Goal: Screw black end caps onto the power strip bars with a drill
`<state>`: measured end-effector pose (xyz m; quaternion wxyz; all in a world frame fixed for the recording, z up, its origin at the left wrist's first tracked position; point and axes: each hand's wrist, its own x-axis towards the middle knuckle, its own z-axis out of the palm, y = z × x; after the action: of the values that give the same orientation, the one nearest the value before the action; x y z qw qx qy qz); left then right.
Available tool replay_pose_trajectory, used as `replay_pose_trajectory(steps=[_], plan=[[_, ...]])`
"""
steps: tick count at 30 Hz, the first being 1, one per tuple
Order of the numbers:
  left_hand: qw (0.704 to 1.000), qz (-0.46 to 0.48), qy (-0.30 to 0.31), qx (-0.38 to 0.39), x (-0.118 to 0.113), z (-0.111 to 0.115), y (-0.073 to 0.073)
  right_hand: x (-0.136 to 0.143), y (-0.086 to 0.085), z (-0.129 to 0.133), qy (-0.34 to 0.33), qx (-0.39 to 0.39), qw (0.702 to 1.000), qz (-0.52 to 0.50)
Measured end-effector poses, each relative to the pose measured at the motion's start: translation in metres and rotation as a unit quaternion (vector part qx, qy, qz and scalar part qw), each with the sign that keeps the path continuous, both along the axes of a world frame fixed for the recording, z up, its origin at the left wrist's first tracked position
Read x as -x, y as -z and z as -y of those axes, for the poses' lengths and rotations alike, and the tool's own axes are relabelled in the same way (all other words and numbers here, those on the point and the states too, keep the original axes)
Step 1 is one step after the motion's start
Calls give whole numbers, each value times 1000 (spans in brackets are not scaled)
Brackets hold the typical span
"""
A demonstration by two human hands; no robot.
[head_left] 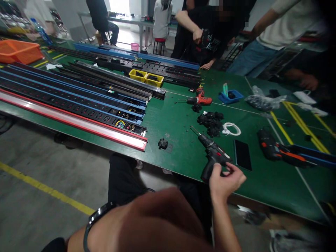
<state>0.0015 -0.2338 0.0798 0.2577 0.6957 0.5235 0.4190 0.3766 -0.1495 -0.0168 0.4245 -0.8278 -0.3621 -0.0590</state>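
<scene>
My right hand is at the rear of a black cordless drill on the green table. Its thumb lies against the handle and the bent fingers are by the back of the body. The drill's long bit points to the upper left. Close to the camera, my left hand is large and blurred, with a dark band on the wrist; its fingers cannot be made out. A small black part lies on the table left of the drill, and a dark phone lies to its right.
Long blue-edged black rails and a red-edged strip cover the left side. Beyond the drill are black parts, a white cable coil and a red drill. Another black drill lies right. People stand across the table.
</scene>
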Motion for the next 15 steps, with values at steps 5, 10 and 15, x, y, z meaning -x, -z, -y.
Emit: replay_pose_trajectory(steps=[5,10,15], plan=[[998,-57,27,-15,18,-74,7,55,-19,-21,-286,90,954,-27],[989,-145,14,-21,44,-136,33,92,-30,-55,-392,101,913,-42],[968,-240,31,-64,52,-156,61,114,-16,-85,-482,146,864,-19]])
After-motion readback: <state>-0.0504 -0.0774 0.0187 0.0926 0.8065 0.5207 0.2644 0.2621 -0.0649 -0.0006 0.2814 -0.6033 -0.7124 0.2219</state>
